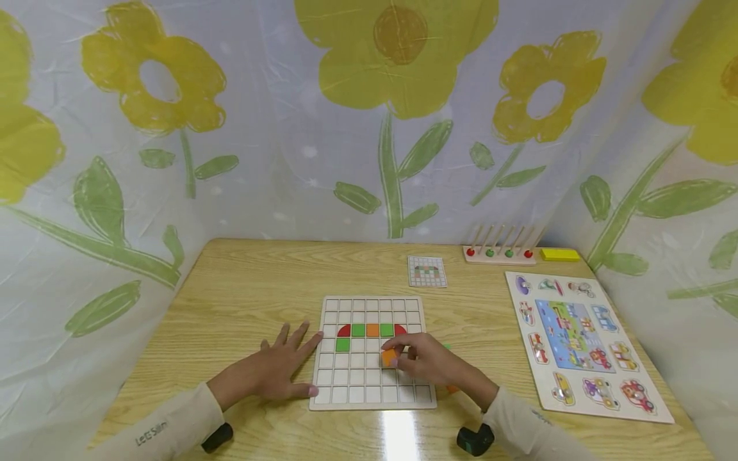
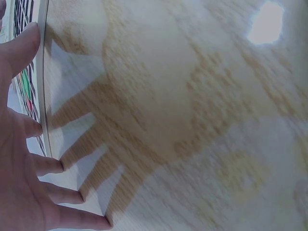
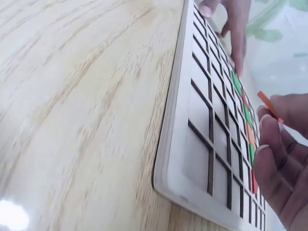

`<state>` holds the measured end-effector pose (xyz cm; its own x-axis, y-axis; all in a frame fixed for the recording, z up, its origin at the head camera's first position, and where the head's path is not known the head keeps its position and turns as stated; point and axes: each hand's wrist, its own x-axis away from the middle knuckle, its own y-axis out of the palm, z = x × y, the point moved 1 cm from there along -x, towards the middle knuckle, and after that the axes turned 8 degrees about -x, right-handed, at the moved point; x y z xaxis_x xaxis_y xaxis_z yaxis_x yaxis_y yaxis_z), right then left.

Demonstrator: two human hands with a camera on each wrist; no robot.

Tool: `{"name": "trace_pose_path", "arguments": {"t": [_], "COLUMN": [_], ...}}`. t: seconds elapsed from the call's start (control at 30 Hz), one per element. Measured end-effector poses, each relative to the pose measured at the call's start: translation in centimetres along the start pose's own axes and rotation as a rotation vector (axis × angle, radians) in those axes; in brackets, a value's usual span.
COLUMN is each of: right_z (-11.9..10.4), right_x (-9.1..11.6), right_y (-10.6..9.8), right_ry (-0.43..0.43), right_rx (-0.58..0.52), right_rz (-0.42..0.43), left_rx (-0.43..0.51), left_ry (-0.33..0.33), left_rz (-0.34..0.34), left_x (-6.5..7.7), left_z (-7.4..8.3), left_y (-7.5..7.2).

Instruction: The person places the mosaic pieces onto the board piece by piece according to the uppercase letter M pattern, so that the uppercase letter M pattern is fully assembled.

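Observation:
My right hand (image 1: pixel 423 360) pinches an orange square tile (image 1: pixel 389 358) over the white grid board (image 1: pixel 357 376). In the right wrist view that tile (image 3: pixel 270 106) is tilted between thumb and fingers, above the grid. On the board, a row holds a red rounded tile (image 1: pixel 344 330), a green tile (image 1: pixel 359 330), an orange one (image 1: pixel 373 330), another green and another red. One more green tile (image 1: pixel 343 344) lies below the row's left end. With fingers spread, my left hand (image 1: pixel 279 368) rests at the board's left edge, thumb and forefinger touching it.
Loose green (image 1: pixel 446 346) and orange (image 1: pixel 452 388) pieces lie partly hidden beside the right hand. Behind the board is a pattern card (image 1: pixel 427 271). To the right are a picture puzzle (image 1: pixel 524 320), a pegged stand with beads (image 1: pixel 499 255) and a yellow block (image 1: pixel 559 255).

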<state>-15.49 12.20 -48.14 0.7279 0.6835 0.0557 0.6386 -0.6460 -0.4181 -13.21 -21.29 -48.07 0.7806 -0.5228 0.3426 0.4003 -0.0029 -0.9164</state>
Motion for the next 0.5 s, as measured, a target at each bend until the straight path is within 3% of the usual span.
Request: {"name": "trace_pose_path", "arguments": {"t": [0.5], "right_z": [-0.3], "right_x": [-1.9], "right_y": [2.0], "right_ry": [0.031], "right_rx": [0.022], "right_rz": [-0.003], "left_rx": [0.01], "left_ry": [-0.007], "left_rz": [-0.01], "left_x": [-0.2], "left_z": [0.0], "left_y": [-0.1]}}
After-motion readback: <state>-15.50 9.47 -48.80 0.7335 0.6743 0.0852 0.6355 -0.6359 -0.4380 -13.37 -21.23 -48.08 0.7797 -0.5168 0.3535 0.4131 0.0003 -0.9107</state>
